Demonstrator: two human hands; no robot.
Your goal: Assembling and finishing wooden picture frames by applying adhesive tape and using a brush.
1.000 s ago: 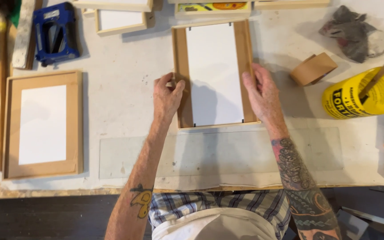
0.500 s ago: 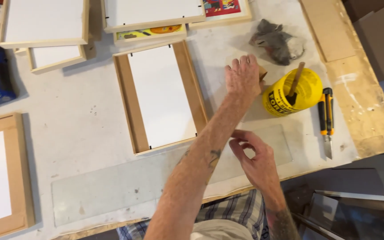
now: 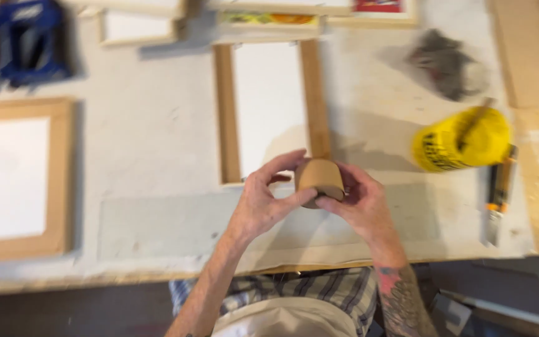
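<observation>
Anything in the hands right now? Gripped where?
Both hands hold a brown tape roll: left hand fingertips on its near edge, right hand on its right side.

On the white workbench (image 3: 157,143) lie two wooden frames (image 3: 269,106) (image 3: 17,178), a glass sheet (image 3: 176,224), a yellow tub (image 3: 463,140) beside a utility knife (image 3: 499,190), a grey rag (image 3: 447,59) and a blue tool (image 3: 29,40).

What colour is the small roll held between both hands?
Light brown, like kraft paper: the small roll shows best in the head view.
</observation>
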